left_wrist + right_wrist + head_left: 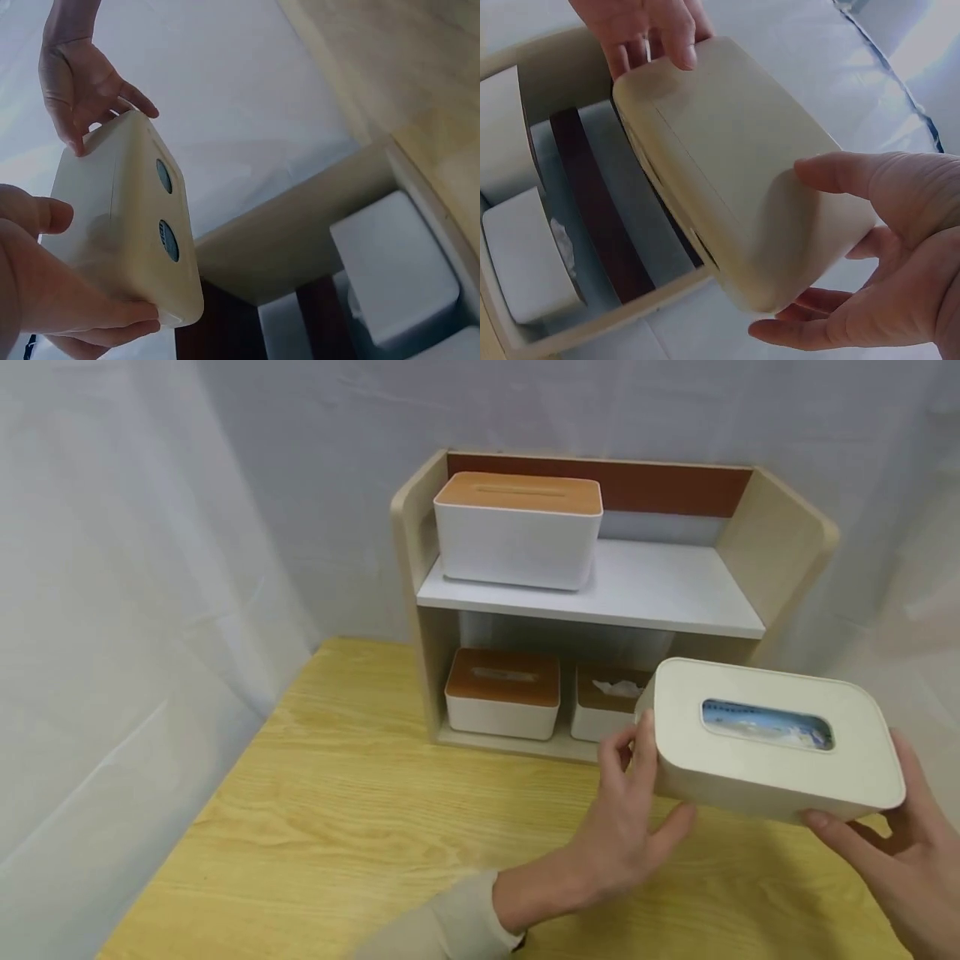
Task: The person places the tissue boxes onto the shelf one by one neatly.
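Both hands hold a cream tissue box (772, 767) above the table, its lid tilted toward me. Blue printed packaging shows through the slot in the lid. My left hand (626, 831) grips the left end, fingertips at the side and thumb lower down. At the opposite end my right hand (911, 852) has its thumb on the near lower edge, with fingers curled around the end. The left wrist view shows two dark oval openings (169, 241) in one long side of the box (94, 202). In the right wrist view the right thumb presses the box's flat face (727, 142).
A two-tier shelf (592, 607) stands at the back of the wooden table (315, 827). On its upper board sits a white box with an orange-brown lid (517, 547). Below are a similar box (502, 718) and another with tissue showing (592, 722), partly hidden. White sheeting (135, 610) surrounds the table.
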The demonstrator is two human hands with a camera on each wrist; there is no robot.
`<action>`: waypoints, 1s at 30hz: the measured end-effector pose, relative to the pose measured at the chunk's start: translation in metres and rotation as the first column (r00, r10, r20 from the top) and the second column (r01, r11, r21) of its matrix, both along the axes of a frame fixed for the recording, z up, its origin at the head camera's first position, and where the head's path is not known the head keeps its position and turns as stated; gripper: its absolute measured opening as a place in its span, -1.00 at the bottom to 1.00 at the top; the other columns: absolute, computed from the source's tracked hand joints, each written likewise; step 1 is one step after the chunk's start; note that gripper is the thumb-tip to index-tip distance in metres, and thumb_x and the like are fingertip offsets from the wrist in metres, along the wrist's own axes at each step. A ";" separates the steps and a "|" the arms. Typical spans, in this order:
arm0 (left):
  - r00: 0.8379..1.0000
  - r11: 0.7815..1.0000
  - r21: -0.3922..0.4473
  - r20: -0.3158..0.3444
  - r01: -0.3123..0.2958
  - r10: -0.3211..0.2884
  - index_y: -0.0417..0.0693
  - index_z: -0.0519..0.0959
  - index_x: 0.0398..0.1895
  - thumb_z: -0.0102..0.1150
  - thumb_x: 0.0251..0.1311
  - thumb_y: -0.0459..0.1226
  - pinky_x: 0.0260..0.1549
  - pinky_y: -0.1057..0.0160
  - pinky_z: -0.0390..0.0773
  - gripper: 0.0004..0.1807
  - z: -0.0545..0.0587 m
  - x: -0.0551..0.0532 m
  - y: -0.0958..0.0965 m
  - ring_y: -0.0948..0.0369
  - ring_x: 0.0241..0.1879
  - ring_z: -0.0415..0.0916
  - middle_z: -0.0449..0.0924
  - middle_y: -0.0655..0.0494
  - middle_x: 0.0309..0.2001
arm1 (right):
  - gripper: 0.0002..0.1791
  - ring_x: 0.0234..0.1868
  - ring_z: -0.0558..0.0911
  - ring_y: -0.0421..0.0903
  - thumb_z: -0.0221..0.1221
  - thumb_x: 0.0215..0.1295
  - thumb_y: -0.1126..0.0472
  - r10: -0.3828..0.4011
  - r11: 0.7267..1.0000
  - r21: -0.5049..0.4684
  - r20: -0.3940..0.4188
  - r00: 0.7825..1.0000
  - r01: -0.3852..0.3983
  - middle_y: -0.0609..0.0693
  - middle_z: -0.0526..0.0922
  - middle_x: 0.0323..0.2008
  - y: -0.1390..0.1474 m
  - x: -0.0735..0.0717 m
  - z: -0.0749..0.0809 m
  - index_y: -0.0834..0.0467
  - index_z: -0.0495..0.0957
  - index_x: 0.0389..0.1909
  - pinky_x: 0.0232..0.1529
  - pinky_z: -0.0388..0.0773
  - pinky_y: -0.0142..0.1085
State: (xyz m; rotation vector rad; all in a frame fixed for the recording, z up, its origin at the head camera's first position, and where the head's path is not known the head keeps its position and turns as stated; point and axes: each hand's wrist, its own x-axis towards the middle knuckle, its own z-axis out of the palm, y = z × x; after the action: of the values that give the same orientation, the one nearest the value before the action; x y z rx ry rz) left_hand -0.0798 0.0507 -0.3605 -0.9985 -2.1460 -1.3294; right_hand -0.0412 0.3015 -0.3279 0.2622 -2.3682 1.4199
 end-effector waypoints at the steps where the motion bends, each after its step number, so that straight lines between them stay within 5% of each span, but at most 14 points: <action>1: 1.000 1.000 0.014 -0.005 0.007 -0.007 -0.30 -0.34 0.56 0.26 0.28 -0.32 0.20 0.38 0.38 0.08 0.003 -0.002 -0.002 0.02 0.24 0.21 -0.11 -0.28 0.30 | 0.05 0.17 0.29 -0.17 0.19 0.16 0.67 0.026 0.998 -0.048 -0.011 1.000 -0.027 -0.04 0.19 0.39 -0.004 -0.001 0.004 -0.02 -0.01 0.58 -0.25 0.51 -0.61; 5: 0.999 0.997 0.076 -0.037 0.014 -0.012 -0.28 -0.32 0.57 0.27 0.29 -0.31 0.26 0.27 0.38 0.06 0.018 -0.013 -0.012 -0.01 0.32 0.17 -0.09 -0.29 0.30 | 0.02 0.33 0.23 -0.02 0.10 0.16 0.73 0.133 0.956 -0.250 -0.096 0.986 -0.153 0.15 0.13 0.46 -0.024 -0.007 0.022 0.04 0.02 0.57 -0.06 0.48 -0.60; 10: 0.992 0.988 0.149 -0.110 -0.038 0.055 -0.27 -0.15 0.57 0.29 0.26 -0.33 0.21 0.28 0.42 -0.02 0.040 -0.031 -0.022 -0.03 0.27 0.23 0.02 -0.27 0.23 | -0.03 0.40 0.26 0.03 0.02 0.16 0.77 0.211 0.901 -0.339 -0.205 0.956 -0.272 0.26 0.10 0.48 -0.044 -0.020 0.045 0.12 0.04 0.56 0.13 0.45 -0.52; 15: 0.974 0.985 0.150 -0.197 -0.084 0.113 -0.27 -0.02 0.55 0.33 0.23 -0.30 0.08 0.41 0.47 -0.06 0.064 -0.053 -0.032 -0.01 0.19 0.30 0.12 -0.27 0.19 | -0.07 0.39 0.30 0.08 0.05 0.19 0.73 0.211 0.900 -0.320 -0.271 0.939 -0.294 0.27 0.14 0.45 -0.055 -0.041 0.062 0.10 0.09 0.55 0.13 0.49 -0.48; 20: 0.973 0.988 0.126 -0.203 -0.085 0.110 -0.27 0.00 0.55 0.31 0.25 -0.28 0.24 0.37 0.36 -0.09 0.083 -0.077 -0.040 -0.03 0.29 0.24 0.10 -0.30 0.28 | -0.14 0.35 0.33 0.08 0.11 0.22 0.66 0.203 0.907 -0.294 -0.325 0.924 -0.303 0.24 0.21 0.42 -0.059 -0.067 0.070 0.13 0.15 0.52 0.09 0.49 -0.49; 26: 0.976 0.994 0.097 -0.205 -0.051 0.070 -0.32 -0.08 0.55 0.24 0.32 -0.29 0.42 0.30 0.11 -0.10 0.090 -0.097 -0.046 0.08 0.53 -0.04 0.00 -0.24 0.52 | -0.18 0.32 0.39 0.03 0.19 0.24 0.56 0.151 0.937 -0.260 -0.302 0.941 -0.234 0.18 0.30 0.39 -0.062 -0.086 0.076 0.07 0.20 0.49 0.07 0.50 -0.49; 30: 0.978 0.996 0.084 -0.203 -0.041 0.058 -0.33 -0.12 0.55 0.23 0.33 -0.27 0.43 0.34 0.07 -0.08 0.091 -0.103 -0.048 0.21 0.52 -0.04 -0.01 -0.17 0.55 | -0.20 0.27 0.43 0.02 0.21 0.24 0.54 0.129 0.949 -0.237 -0.315 0.940 -0.210 0.19 0.34 0.36 -0.063 -0.093 0.078 0.07 0.23 0.48 0.03 0.51 -0.50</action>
State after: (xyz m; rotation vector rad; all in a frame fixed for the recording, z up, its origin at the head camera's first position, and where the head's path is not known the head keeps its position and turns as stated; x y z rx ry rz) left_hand -0.1823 0.0030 -0.2695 -0.9975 -1.9371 -1.2219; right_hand -0.1341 0.2386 -0.2503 0.5763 -1.9261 1.6305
